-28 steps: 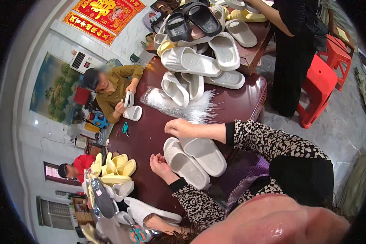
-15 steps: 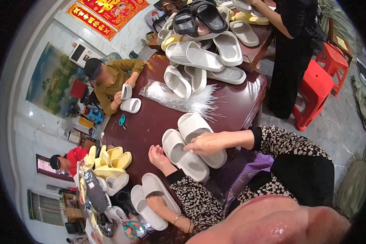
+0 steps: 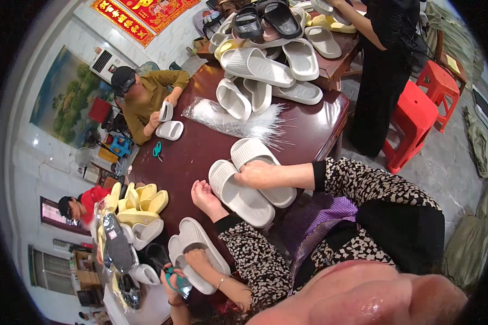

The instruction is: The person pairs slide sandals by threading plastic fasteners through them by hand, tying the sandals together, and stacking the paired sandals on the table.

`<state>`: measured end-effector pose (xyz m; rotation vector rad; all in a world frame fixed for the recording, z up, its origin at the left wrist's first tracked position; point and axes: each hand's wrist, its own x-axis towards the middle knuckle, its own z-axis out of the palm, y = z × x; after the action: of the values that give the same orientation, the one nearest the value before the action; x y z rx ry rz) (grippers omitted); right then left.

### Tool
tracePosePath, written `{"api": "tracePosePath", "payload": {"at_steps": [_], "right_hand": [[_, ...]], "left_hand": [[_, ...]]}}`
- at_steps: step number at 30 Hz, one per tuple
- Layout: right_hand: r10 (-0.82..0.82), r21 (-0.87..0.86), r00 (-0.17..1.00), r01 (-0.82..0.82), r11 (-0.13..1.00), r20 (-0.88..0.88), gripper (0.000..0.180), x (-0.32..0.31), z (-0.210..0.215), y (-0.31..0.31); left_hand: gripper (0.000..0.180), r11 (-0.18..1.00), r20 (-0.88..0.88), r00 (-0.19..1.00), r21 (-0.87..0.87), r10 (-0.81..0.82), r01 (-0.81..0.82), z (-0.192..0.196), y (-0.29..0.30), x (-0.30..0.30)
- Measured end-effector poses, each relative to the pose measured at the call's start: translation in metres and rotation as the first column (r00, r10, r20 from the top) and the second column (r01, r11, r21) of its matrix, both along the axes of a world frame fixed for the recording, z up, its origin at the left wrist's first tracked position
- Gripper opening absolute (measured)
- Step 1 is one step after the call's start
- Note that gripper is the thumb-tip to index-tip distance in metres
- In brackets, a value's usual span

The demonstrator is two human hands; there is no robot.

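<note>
A pair of pale grey slide slippers, the left slipper and the right slipper, lie side by side on the dark red table in front of me. My right hand is closed at the strap of the right slipper, fingertips down between the two straps; what it pinches, if anything, is hidden. Beside the left slipper, my left hand rests palm up, fingers loosely curled and apart, holding nothing. Beyond the slippers lies a bundle of clear thin plastic strands.
Stacked slippers rise at the far side. A co-worker's hand is inside another grey pair; their other hand holds green-handled scissors. Teal scissors lie near a seated person. Yellow slippers and red stools stand nearby.
My right hand has moved from above the straps down into the right slipper's strap opening. The co-worker has picked up the green-handled scissors. My left hand looks the same.
</note>
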<state>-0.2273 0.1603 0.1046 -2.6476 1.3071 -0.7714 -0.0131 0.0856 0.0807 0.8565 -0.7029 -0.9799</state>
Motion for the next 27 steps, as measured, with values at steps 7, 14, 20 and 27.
{"api": "tracePosePath", "payload": {"at_steps": [7,14,20,27], "right_hand": [[-0.099,-0.006,0.994,0.099,0.995,-0.046,0.019,-0.025,0.032,0.010],[-0.398,0.254,0.890,0.341,0.905,0.224,0.033,-0.117,0.081,0.007],[-0.603,0.395,0.616,0.456,0.798,0.507,0.022,-0.156,0.078,-0.045],[-0.625,-0.441,0.776,0.592,0.674,0.086,0.012,-0.206,0.049,-0.114]], "left_hand": [[0.014,1.000,-0.039,0.999,0.021,-0.018,0.019,-0.003,0.001,0.013],[0.021,0.995,-0.015,0.998,0.068,-0.069,0.070,-0.013,-0.013,0.012],[0.019,0.997,0.031,0.998,0.047,-0.062,0.061,-0.032,-0.042,0.045],[0.017,0.996,0.090,0.992,0.028,-0.093,0.090,-0.040,-0.040,0.057]]}}
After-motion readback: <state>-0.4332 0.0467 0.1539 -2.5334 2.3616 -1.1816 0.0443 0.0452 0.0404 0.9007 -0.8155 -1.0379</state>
